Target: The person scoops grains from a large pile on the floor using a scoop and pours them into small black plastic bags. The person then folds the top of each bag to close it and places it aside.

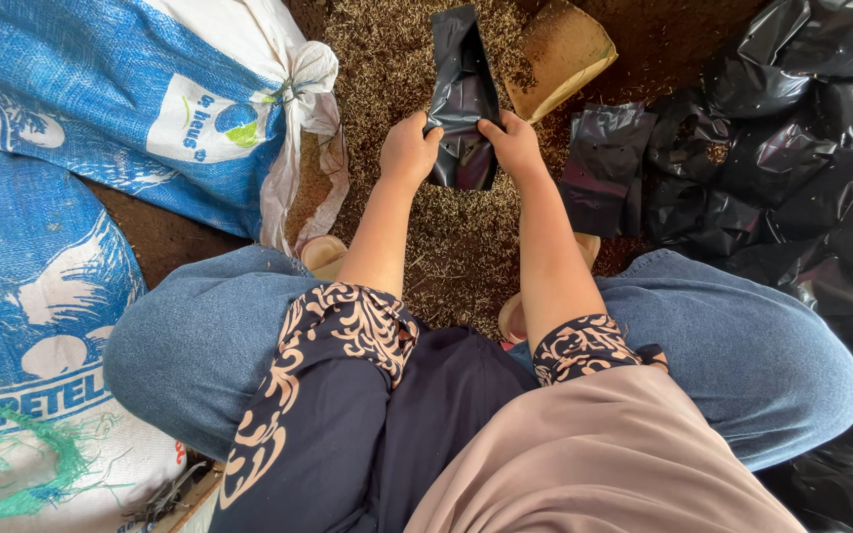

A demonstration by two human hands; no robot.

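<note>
Both my hands grip one small black plastic bag point(462, 89) above a heap of brown husk-like material point(417, 59). My left hand point(408, 150) pinches the bag's near left edge. My right hand point(513, 141) pinches its near right edge. The bag stretches away from me, creased and mostly flat. Whether anything is inside it is hidden. A tan scoop-like piece point(557, 51) lies on the heap just right of the bag's far end.
Two blue-and-white woven sacks point(120, 89) lie at the left, one tied at the neck. Several black plastic bags point(782, 168) are piled at the right. My knees in blue denim point(742, 345) spread wide on either side, and sandalled feet show near the heap.
</note>
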